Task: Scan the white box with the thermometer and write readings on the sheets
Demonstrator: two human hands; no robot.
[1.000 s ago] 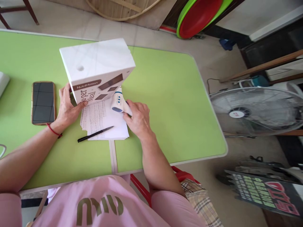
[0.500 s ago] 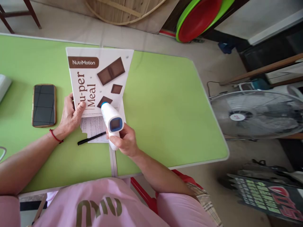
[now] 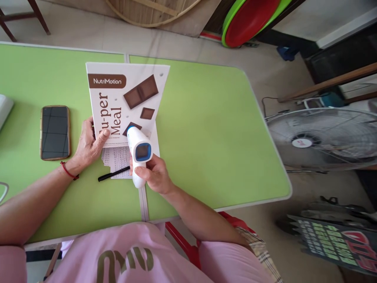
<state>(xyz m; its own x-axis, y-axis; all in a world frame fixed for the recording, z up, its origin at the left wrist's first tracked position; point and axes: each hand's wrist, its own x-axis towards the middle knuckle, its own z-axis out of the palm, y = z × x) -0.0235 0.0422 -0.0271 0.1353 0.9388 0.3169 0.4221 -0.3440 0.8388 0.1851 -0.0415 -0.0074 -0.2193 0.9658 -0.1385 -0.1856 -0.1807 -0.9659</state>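
Observation:
My left hand [image 3: 92, 141] grips the lower left edge of a white box [image 3: 118, 118] printed "NutriMotion" and chocolate pieces, thumb on its front face. My right hand [image 3: 156, 173] is wrapped round the handle of a white infrared thermometer [image 3: 138, 137], whose blue-framed screen faces me. The thermometer's blue tip overlaps the box's lower front in view; whether they touch, I cannot tell. Below the box, sheets of handwritten paper [image 3: 118, 157] lie on the table, partly covered. A black pen [image 3: 113, 173] rests across them, its right end behind the thermometer.
On the green table [image 3: 212, 137], a phone [image 3: 55, 133] in a brown case lies left of my left hand. A white object [image 3: 4, 108] is at the left edge. Beyond the table's right end stand a large fan [image 3: 312, 141] and a dark printed sign [image 3: 335, 243].
The view has shifted slightly. My right hand and the thermometer sit a little further left relative to the box, and the thermometer is more upright. My left hand keeps its hold on the box.

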